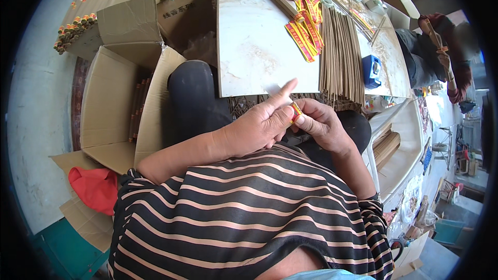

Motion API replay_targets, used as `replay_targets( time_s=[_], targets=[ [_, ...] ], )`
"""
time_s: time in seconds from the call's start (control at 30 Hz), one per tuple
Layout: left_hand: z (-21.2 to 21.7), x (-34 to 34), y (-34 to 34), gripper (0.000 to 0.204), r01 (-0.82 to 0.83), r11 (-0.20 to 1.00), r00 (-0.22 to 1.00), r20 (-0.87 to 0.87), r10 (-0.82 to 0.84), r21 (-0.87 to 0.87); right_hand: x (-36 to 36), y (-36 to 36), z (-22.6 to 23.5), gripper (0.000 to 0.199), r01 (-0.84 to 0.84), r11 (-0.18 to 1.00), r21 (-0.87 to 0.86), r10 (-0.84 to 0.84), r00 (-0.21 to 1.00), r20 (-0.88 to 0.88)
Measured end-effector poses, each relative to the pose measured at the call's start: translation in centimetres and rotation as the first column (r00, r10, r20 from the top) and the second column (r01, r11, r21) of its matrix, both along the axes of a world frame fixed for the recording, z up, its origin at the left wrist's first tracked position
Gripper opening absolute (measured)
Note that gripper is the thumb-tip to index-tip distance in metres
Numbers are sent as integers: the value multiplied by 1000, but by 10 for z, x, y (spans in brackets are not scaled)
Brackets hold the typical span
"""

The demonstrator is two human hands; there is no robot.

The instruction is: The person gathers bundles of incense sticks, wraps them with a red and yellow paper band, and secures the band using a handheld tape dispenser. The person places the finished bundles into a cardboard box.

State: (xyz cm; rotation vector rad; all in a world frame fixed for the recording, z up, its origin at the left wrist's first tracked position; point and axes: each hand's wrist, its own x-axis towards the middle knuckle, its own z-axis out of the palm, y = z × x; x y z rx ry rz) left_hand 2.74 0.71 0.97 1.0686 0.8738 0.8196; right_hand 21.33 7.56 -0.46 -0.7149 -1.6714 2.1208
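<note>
A small red-and-yellow paper band (pixel 295 112) is pinched between the two hands at the frame's centre, just below the table edge. The left hand (pixel 262 124) is mostly curled, its index finger stretched out toward one o'clock; its thumb is pressed to the band. The right hand (pixel 322 123) is closed narrowly on the band from three o'clock. What the band wraps is hidden by the fingers.

At twelve o'clock, a loose sheaf of thin brown sticks (pixel 340 57) is laid on the pale marble-patterned table (pixel 254 46), with a heap of red-and-yellow labels (pixel 306 28) just beside it at eleven o'clock. An open cardboard box (pixel 111 103) is seen at nine o'clock, a red cloth (pixel 96 186) at eight o'clock on the grey floor.
</note>
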Motion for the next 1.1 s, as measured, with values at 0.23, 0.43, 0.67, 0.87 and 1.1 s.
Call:
replay_targets(
  time_s=[0.23, 0.43, 0.67, 0.87, 1.1],
  targets=[
    [-8, 1, 4, 75, 9, 986, 997, 79, 4, -168, 2, 7, 0, 28, -41, 998, -56, 41, 999, 5],
    [-14, 6, 2, 71, 1, 970, 979, 197, 48, -243, 1, 12, 2, 20, -51, 997, 64, 47, 997, 68],
    [-10, 4, 3, 64, 61, 960, 955, 296, 23, -272, -4, 12, 17, 14, -21, 989, 148, 7, 995, 98],
    [-6, -4, 3, 64, 119, 910, 943, 331, 21, -396, -3, 12, 17, 13, -39, 926, 375, 17, 998, 62],
    [-20, -3, 3, 58, 134, 891, 866, 488, 107, -434, -1, 16, 19, 15, -103, 894, 436, 116, 993, -2]
  ],
)
